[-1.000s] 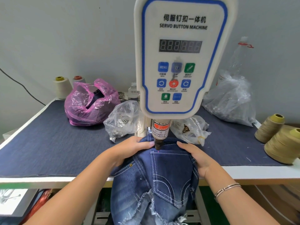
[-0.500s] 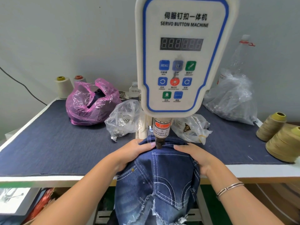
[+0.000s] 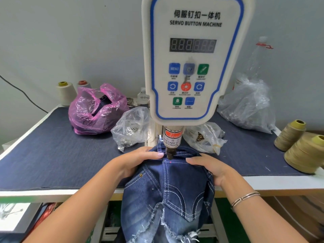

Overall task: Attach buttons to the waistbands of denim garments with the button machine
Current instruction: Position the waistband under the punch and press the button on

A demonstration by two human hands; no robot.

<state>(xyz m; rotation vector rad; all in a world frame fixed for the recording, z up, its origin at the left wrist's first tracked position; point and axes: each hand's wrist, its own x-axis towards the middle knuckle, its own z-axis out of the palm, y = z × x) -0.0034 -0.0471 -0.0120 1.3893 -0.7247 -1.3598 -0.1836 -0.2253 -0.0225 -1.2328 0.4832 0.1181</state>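
Denim garment [image 3: 168, 190]: waistband under button machine [image 3: 196, 58] punch; left hand [image 3: 140, 160], right hand [image 3: 208, 167] flat-fingered grip, pressing either side.

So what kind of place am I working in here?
Likely a garment workshop: a servo button machine stands over a denim garment, with thread cones and bags of metal hardware on the table.

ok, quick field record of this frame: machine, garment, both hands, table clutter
machine: servo button machine, punch head down at the waistband
garment: denim garment draped over the table edge, waistband under the head
left hand: left hand flat on the denim, fingertips beside the head
right hand: right hand on the waistband, right of the head
clutter: pink bag, clear bags, thread cones
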